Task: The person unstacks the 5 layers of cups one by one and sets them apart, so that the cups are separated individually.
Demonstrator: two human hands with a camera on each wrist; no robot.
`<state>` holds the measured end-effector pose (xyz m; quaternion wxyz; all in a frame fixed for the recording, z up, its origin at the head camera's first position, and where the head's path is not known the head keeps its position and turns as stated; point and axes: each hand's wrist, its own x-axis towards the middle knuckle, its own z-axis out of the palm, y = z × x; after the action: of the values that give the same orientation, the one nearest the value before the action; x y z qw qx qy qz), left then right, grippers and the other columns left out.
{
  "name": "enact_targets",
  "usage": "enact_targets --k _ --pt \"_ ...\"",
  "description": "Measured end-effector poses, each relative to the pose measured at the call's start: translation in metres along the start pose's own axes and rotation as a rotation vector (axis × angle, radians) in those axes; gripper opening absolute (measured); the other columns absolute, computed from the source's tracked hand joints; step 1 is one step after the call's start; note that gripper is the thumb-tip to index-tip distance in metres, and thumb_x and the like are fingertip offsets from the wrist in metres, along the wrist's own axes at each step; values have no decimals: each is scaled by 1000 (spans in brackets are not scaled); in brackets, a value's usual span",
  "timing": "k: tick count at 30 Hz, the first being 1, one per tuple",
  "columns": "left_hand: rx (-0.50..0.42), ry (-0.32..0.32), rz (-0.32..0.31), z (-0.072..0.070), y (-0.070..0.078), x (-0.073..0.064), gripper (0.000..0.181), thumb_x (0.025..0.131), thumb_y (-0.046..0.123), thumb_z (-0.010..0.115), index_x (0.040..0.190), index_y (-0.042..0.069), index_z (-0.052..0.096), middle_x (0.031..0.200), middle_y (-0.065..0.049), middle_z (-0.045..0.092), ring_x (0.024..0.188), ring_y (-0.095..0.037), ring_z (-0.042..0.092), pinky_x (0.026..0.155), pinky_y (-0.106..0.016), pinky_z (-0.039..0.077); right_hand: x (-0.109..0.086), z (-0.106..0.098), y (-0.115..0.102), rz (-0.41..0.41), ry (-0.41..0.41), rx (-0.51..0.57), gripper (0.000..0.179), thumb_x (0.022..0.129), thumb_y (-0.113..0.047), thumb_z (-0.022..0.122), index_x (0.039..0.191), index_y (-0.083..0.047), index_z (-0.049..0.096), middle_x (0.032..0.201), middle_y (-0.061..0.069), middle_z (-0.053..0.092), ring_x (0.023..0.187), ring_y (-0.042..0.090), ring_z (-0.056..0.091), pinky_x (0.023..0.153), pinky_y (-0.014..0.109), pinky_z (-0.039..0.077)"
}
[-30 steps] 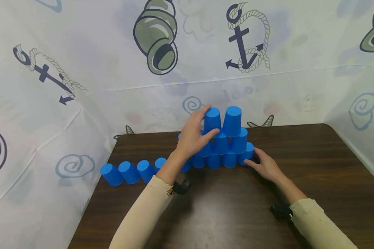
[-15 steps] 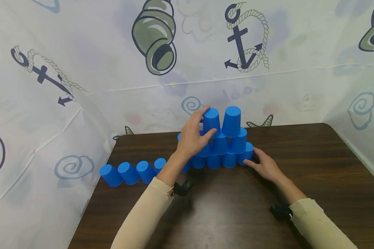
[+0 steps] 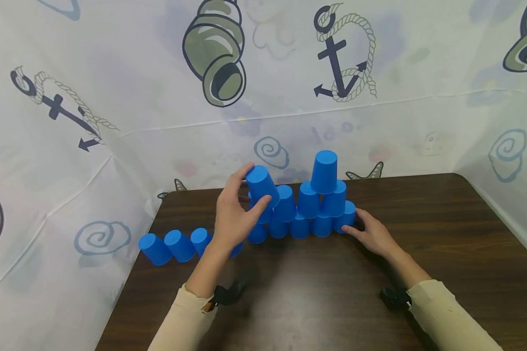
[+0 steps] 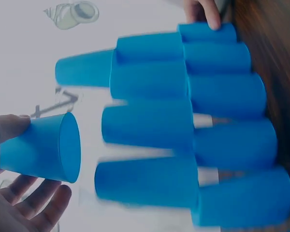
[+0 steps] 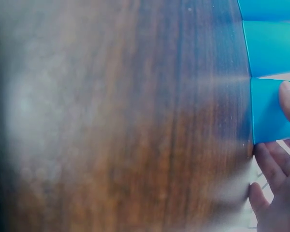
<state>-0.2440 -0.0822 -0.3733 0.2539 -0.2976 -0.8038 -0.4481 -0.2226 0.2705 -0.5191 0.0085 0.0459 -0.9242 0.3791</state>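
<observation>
My left hand (image 3: 233, 217) grips an upside-down blue plastic cup (image 3: 261, 185), thumb on the near side and fingers on the other. The cup tilts in front of the left end of a cup pyramid; in the left wrist view this held cup (image 4: 41, 147) is apart from the stacked ones. One cup (image 3: 324, 171) stands on the third tier, toward the right, over a second tier of inverted cups (image 3: 309, 200). My right hand (image 3: 374, 235) holds the rightmost bottom cup (image 3: 345, 218) between thumb and fingers, as the right wrist view also shows on that cup (image 5: 273, 113).
Several more inverted blue cups (image 3: 155, 249) stand in a row to the left on the dark wooden table (image 3: 307, 292), partly hidden by my left forearm. A white cloth (image 3: 158, 73) printed with anchors and shells hangs behind the table's far edge.
My left hand has moved left and slightly down with its cup, away from beside the standing third-tier cup. The right hand stays at the rightmost bottom cup.
</observation>
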Motion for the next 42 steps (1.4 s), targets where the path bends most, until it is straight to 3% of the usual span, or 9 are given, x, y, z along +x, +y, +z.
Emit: enact_targets --k 8,15,19,22,26,29,33,42 --pt "120 93 -83 -64 -13 -48 75 82 13 79 148 20 43 134 -4 56 107 -21 60 71 -43 58 -1 0 -1 1 0 4 75 95 -47 60 148 -1 34 143 28 44 131 50 40 102 69 31" --pt "308 205 -247 -136 -40 -101 80 78 10 82 147 25 44 134 -5 58 104 -8 57 78 -16 49 0 1 1 4 5 3 74 95 -46 61 148 -2 34 144 27 43 132 49 39 103 69 31" --pt "401 249 -356 -167 -61 -128 79 77 12 83 146 23 46 136 -8 57 104 -20 60 76 -7 44 0 1 1 13 8 -2 73 95 -46 61 148 -2 34 144 27 43 132 49 39 103 68 31" --pt "431 205 -432 -183 -76 -146 78 78 15 83 146 19 46 135 -12 58 102 -35 62 73 -5 43 1 2 1 17 4 -5 73 95 -45 61 148 -2 34 144 27 43 132 49 39 103 68 31" --pt "455 74 -502 -196 -94 -169 77 78 17 84 144 9 44 131 -23 57 99 -49 62 73 -34 57 1 2 1 18 1 -6 73 95 -45 61 148 -2 34 145 27 43 132 49 39 103 68 31" --pt "476 -34 -544 -200 -105 -184 77 79 19 84 141 2 41 128 -31 55 100 -55 59 75 -59 52 2 2 1 10 0 -9 74 95 -46 61 148 -2 34 145 27 42 133 49 38 103 68 31" --pt "486 -115 -603 -200 -116 -195 77 81 24 82 139 -1 38 130 -34 51 105 -55 56 81 -62 49 2 1 1 9 -6 -18 75 95 -47 60 148 -1 33 145 28 42 132 50 38 103 69 31" --pt "491 -145 -663 -198 -124 -197 77 81 21 82 139 -1 35 134 -32 47 112 -54 51 86 -65 46 2 2 2 0 -6 -14 75 95 -47 60 148 0 34 144 29 43 132 50 39 102 69 31"
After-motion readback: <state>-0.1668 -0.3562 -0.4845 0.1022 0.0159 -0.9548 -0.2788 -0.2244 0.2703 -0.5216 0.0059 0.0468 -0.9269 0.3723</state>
